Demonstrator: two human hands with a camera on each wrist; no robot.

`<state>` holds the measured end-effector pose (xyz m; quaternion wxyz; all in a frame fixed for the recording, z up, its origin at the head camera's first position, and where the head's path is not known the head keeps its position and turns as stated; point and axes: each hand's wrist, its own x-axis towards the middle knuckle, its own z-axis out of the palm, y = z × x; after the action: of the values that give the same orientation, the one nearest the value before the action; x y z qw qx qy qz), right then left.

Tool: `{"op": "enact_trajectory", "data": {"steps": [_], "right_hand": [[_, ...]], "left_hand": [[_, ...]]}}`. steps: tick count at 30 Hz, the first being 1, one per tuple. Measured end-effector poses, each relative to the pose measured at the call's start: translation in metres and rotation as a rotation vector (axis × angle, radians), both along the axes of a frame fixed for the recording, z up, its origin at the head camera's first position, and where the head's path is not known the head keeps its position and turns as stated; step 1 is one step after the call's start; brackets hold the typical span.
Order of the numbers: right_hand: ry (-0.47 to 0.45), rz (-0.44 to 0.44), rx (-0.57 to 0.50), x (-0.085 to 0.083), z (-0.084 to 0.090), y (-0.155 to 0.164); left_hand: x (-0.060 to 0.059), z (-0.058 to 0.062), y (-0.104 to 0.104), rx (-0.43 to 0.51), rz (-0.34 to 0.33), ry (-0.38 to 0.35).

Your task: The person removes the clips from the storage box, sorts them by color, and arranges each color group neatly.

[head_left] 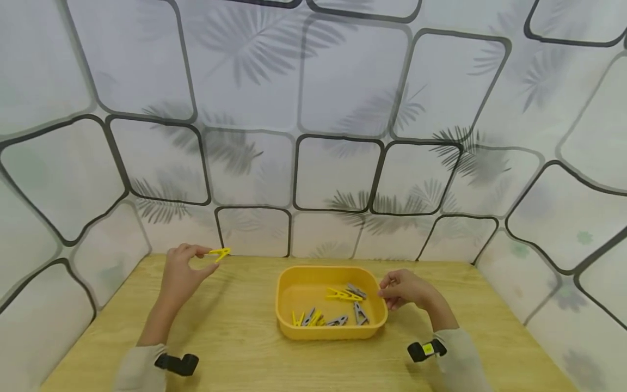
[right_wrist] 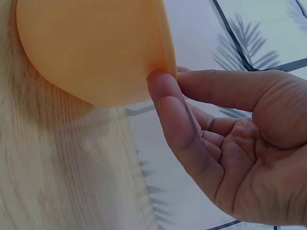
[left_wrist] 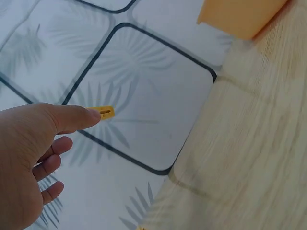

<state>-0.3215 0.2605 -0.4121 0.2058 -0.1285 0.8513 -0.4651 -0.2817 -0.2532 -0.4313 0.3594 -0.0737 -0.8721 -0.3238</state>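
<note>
My left hand [head_left: 183,272] is raised over the table's far left and pinches a yellow clothespin [head_left: 219,253] between thumb and forefinger; the left wrist view shows the yellow clothespin [left_wrist: 105,112] sticking out past my left hand's thumb tip [left_wrist: 79,117]. A yellow tray [head_left: 281,305] sits mid-table holding several yellow and grey clothespins [head_left: 343,294]. My right hand [head_left: 399,288] grips the tray's right rim; in the right wrist view my right hand [right_wrist: 192,115] has thumb and finger pinched on the tray rim [right_wrist: 165,57].
A wooden table [head_left: 235,348] carries everything. Patterned white walls [head_left: 338,136] with black outlines and leaf prints close in the back and both sides. Black straps show at both wrists.
</note>
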Motion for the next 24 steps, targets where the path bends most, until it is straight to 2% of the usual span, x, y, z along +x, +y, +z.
{"op": "enact_trajectory", "data": {"steps": [9, 12, 18, 21, 24], "right_hand": [[0.004, -0.004, 0.011, -0.001, -0.001, 0.0], [0.006, -0.001, 0.009, -0.002, 0.001, 0.001], [-0.009, -0.006, -0.006, -0.002, 0.001, 0.001], [-0.014, -0.009, -0.01, 0.0, 0.0, 0.0], [-0.013, -0.006, -0.01, 0.001, 0.0, -0.001]], "left_hand": [[0.001, -0.012, -0.024, -0.016, 0.074, -0.038], [0.001, -0.014, -0.028, -0.029, 0.084, -0.101], [0.004, -0.019, -0.033, -0.094, 0.097, -0.288], [0.006, -0.02, -0.035, -0.113, 0.103, -0.336], [0.01, -0.021, -0.037, -0.13, 0.114, -0.341]]}}
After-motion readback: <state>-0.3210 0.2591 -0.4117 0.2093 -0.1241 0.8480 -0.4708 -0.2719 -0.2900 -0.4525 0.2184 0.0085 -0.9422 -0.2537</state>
